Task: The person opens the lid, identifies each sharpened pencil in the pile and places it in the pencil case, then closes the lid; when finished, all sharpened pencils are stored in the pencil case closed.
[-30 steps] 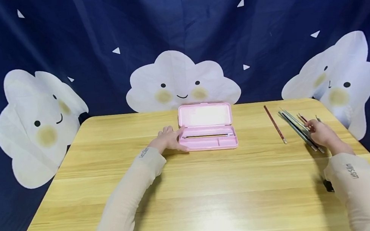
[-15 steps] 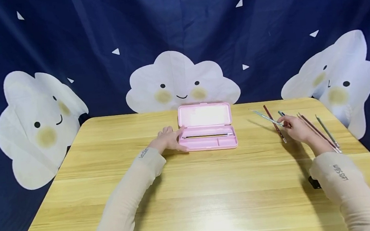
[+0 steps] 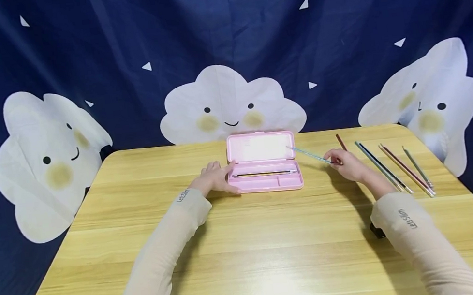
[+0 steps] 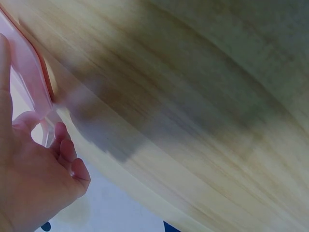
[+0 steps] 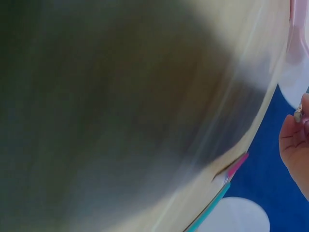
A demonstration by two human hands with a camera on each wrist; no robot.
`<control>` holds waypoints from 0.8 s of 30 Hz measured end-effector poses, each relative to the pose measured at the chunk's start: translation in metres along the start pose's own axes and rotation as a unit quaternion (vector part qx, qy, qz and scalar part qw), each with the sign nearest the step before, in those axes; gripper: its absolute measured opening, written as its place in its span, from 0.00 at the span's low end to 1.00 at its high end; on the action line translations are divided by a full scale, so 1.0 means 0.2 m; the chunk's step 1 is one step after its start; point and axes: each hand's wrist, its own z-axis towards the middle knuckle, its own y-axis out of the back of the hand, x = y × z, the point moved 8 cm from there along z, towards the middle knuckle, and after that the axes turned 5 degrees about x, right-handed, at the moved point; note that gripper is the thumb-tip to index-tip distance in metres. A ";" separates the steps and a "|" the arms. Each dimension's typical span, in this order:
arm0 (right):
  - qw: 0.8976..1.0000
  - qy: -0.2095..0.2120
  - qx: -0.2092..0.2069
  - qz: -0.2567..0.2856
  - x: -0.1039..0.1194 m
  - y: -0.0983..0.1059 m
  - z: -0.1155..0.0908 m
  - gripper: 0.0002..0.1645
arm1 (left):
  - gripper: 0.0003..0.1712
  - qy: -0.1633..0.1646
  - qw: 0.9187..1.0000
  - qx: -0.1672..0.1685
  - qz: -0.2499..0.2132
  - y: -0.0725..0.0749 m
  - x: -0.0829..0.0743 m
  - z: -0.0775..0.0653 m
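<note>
A pink pencil case (image 3: 256, 184) lies with its lid raised at the far middle of the table, a dark striped pencil (image 3: 263, 174) inside its long compartment. My left hand (image 3: 214, 179) grips the case's left end, thumb at the near corner and index finger near the hinge. In the left wrist view, the other fingers (image 4: 66, 150) curl loosely beside the case (image 4: 31, 63). My right hand (image 3: 349, 166) pinches a light blue pencil (image 3: 309, 154) near its eraser end. The pencil's tip points left and overlaps the lid's right edge in the head view.
A red pencil (image 3: 340, 141) lies just behind my right hand. Further right are several more pencils: a green and black pair (image 3: 379, 164), reddish ones (image 3: 406, 170) and a green one (image 3: 418, 166). A dark blue cloth (image 3: 244, 25) with clouds hangs behind the table (image 3: 249, 263).
My right hand has picked a light blue pencil from the group at the right and carried it left toward the case. The left hand has stayed at the case.
</note>
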 end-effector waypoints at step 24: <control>0.995 0.065 0.070 -0.016 0.30 -0.28 0.30 0.15 | 0.61 0.000 1.000 -0.003 0.001 0.00 0.00 0.00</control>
